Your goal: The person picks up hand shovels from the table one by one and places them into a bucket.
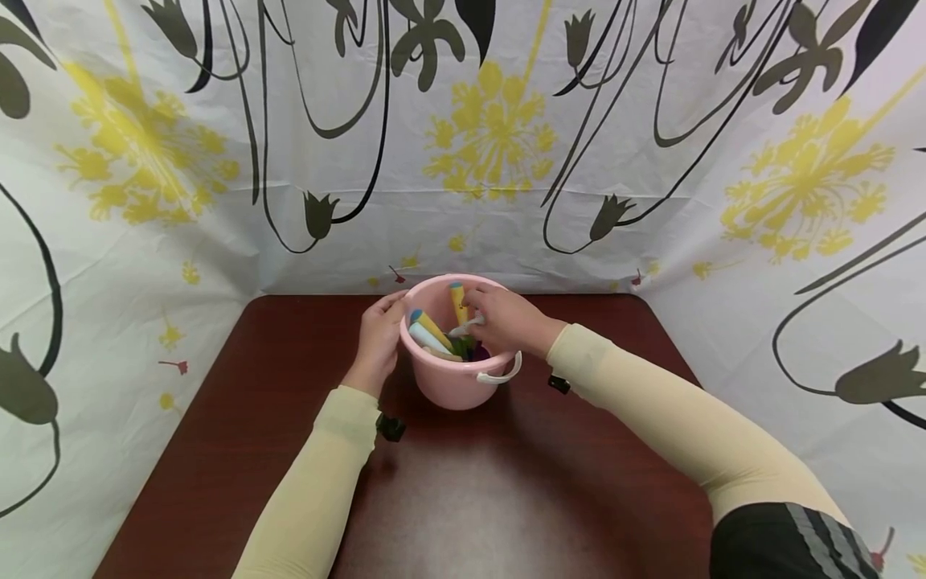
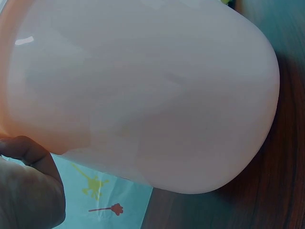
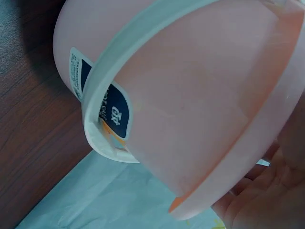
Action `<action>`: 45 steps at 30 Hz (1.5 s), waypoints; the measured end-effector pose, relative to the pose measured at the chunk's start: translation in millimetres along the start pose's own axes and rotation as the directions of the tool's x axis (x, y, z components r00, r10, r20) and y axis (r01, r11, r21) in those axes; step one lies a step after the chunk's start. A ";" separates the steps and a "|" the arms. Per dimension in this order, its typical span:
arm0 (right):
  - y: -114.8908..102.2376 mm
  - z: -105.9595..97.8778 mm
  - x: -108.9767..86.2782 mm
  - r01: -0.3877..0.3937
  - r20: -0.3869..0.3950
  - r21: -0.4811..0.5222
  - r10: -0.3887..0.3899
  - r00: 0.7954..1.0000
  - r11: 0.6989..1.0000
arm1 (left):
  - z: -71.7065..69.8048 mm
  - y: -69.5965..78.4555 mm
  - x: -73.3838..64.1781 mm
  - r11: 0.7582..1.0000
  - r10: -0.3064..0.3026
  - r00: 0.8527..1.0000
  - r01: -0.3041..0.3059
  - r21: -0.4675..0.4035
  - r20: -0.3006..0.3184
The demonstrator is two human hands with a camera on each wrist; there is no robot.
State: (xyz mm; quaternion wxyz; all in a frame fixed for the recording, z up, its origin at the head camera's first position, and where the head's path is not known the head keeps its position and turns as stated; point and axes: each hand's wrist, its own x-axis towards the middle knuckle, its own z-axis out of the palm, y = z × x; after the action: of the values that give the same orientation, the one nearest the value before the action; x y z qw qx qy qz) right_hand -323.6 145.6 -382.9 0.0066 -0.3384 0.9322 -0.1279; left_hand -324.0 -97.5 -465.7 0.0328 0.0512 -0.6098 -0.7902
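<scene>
A pink bucket (image 1: 456,390) stands upright near the back edge of the table. My left hand (image 1: 379,342) grips its rim from the left side, and the left wrist view shows the curled thumb (image 2: 35,155) at that rim. Over the right side of the rim, my right hand (image 1: 512,320) reaches inside, its fingers around a whitish piece (image 1: 466,326) whose kind does not show. Beside those fingers rises a yellow stick with a blue end (image 1: 458,299). A similar yellow stick (image 1: 434,328) and a pale blue cylinder (image 1: 428,338) lean at the left, above green and purple things.
A white handle (image 1: 501,376) hangs down at the bucket's right front, beside a dark label (image 3: 117,112). The dark red-brown table (image 1: 463,498) runs back to a white patterned curtain (image 1: 499,233), which also hangs along both sides.
</scene>
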 end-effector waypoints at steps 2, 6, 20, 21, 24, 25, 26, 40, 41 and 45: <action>0.1 -1.2 -0.8 -0.034 0.015 0.007 0.034 0.999 0.999 | -0.6 0.3 -0.1 1.000 -0.001 1.000 0.001 -0.004 0.001; -0.2 -3.0 -2.8 -0.085 0.028 0.028 0.084 0.996 0.996 | -1.2 0.7 0.0 1.000 -0.001 1.000 0.001 -0.006 0.009; 17.6 -14.8 -26.1 -0.066 -0.126 0.042 0.071 0.990 0.997 | 0.3 -0.1 2.0 1.000 -0.002 1.000 0.002 -0.025 0.003; 19.6 -16.4 -28.7 -0.068 -0.138 0.048 0.074 0.988 0.997 | 0.5 0.2 2.0 1.000 -0.002 1.000 0.002 -0.028 0.003; 25.4 -21.1 -37.2 -0.084 -0.173 0.064 0.094 0.981 0.994 | 0.2 0.4 2.0 1.000 -0.003 1.000 0.003 -0.031 0.005; 27.4 -22.6 -40.0 -0.091 -0.182 0.069 0.102 0.978 0.993 | 0.1 0.6 1.8 0.999 -0.003 1.000 0.003 -0.032 0.005; 29.4 -24.3 -43.1 -0.099 -0.189 0.079 0.113 0.975 0.992 | -0.1 0.5 1.9 1.000 -0.004 1.000 0.004 -0.029 0.005; 76.5 -21.4 -84.1 -0.250 -0.176 0.180 0.281 0.943 0.951 | -1.1 1.0 2.2 1.000 -0.008 1.000 0.008 -0.008 -0.007; 79.6 -21.0 -87.2 -0.263 -0.172 0.182 0.294 0.940 0.947 | -1.1 1.1 2.3 1.000 -0.009 1.000 0.009 -0.006 -0.008; 94.6 -19.6 -101.5 -0.315 -0.150 0.196 0.346 0.926 0.928 | -1.3 0.8 2.6 1.000 -0.008 1.000 0.007 -0.009 -0.006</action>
State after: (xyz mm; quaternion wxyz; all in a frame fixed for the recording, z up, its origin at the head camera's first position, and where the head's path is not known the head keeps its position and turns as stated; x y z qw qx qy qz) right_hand -306.7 284.2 -394.5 -0.0284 -0.1609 0.9585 -0.2336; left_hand -326.4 -99.2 -465.3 0.0319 0.0557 -0.6059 -0.7930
